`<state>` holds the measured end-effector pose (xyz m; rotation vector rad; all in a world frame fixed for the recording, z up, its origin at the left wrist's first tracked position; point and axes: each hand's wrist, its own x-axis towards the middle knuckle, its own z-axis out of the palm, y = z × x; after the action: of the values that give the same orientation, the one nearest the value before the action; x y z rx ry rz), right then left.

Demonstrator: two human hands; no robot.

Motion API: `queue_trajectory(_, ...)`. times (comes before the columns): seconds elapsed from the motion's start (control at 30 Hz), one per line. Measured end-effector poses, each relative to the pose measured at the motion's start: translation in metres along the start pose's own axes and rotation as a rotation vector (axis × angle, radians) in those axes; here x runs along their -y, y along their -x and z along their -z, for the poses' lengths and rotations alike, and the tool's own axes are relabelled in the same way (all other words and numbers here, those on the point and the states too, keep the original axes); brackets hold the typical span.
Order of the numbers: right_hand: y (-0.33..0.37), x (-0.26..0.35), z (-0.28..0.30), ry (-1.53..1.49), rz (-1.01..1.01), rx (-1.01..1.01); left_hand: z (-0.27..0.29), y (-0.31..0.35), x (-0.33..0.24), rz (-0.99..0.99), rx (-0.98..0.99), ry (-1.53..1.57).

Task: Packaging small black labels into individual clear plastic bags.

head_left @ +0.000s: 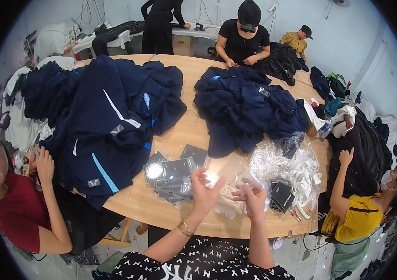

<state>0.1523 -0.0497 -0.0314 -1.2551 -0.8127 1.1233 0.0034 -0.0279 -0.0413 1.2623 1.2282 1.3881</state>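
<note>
My left hand [206,190] is over the front of the table, fingers spread and nothing visible in them. Facing it, my right hand [253,198] has its fingers curled together on a thin piece of clear plastic, whose exact shape is hard to make out. Between and behind the hands lie clear plastic sleeves [229,169] on the wood. Left of my left hand is a pile of dark cards in clear packets [175,171]. Black tags [282,196] lie to the right of my right hand, beside a clear bag of white strings [289,163].
A round wooden table [175,140] carries large heaps of navy garments [109,102] at left and more navy garments [245,102] at centre right. Co-workers sit left and right; others are across the table. Black garments [362,149] are heaped at the right.
</note>
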Motion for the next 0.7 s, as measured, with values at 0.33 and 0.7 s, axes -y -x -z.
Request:
queue_trajectory(0.33, 0.004, 0.018, 0.005, -0.013, -0.256, 0.272, 0.01, -0.012, 0.005, 0.329, 0.125, 0.41)
queue_trajectory(0.7, 0.005, 0.014, -0.006, -0.052, -0.248, 0.192, -0.004, 0.0, 0.01, 0.52, 0.038, 0.529)
